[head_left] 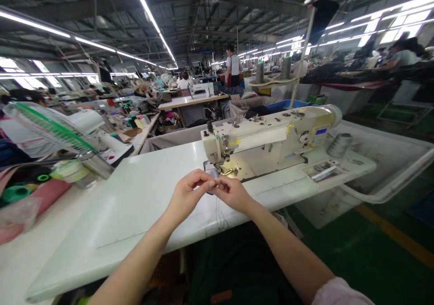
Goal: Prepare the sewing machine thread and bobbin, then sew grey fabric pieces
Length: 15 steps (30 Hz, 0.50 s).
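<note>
As the hands (194, 185) (233, 194) pinch thread (219, 219), a sewing machine (285, 151) stands beyond — fan (50, 124) leftward.

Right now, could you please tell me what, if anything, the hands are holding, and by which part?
Left hand and right hand meet in a pinch; thread strands show below, but what is held, and where, cannot be told.

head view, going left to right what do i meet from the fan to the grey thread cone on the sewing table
fan → left hand → right hand → grey thread cone
</note>
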### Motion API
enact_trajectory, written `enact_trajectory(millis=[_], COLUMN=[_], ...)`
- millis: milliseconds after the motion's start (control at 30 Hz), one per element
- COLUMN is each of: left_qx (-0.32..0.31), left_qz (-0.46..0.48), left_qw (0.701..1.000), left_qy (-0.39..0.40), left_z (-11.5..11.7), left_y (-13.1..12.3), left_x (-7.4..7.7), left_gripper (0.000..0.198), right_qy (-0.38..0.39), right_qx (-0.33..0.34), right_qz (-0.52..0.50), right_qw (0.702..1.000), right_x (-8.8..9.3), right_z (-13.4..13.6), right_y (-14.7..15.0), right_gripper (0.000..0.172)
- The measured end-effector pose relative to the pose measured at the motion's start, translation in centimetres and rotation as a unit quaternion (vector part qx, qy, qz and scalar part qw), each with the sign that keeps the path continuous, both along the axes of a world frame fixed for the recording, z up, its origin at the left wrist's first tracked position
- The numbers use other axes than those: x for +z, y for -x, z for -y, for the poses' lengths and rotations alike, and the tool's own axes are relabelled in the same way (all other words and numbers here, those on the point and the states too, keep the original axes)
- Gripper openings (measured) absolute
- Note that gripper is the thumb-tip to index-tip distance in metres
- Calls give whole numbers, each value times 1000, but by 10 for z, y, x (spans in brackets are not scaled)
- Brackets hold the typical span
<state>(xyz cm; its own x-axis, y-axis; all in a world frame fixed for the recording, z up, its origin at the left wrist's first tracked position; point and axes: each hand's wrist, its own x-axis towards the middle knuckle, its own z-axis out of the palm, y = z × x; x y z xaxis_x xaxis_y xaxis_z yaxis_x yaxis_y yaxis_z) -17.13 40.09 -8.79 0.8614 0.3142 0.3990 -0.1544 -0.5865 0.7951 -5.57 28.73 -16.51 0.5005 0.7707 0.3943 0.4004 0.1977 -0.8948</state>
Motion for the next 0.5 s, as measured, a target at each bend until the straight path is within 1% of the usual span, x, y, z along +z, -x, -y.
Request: enact_trajectory(millis=[133,200,233,300,367,433,500], left_qx=[49,67,79,105,121,125,127], left_qz=[-18,-24,-24,-20,-18,-21,-25], left_qw=[992,985,983,983,986,990,991], left_qy=[118,155,161,148,115,62,-20], left_z=[-2,-3,-3,-4,-4,-5,-4], left_y=[-4,-8,-9,-13,-16,-18,-19], left_x=[-3,-5,-7,-11,-14,-17,-17], left_gripper=[20,21,21,21,21,20,18], right_qy=[18,23,24,23,18,18,16], right_qx=[7,-15,-32,-61,-77,-83,-84], right_qz=[13,49,74,131,178,212,237], right_qw=[1000,998,996,989,981,974,968], right_x=[-4,-2,0,4,7,11,14], right_z=[11,16,18,21,24,27,28], right_y=[6,8,9,11,12,13,12], right_gripper=[20,22,23,26,29,30,28])
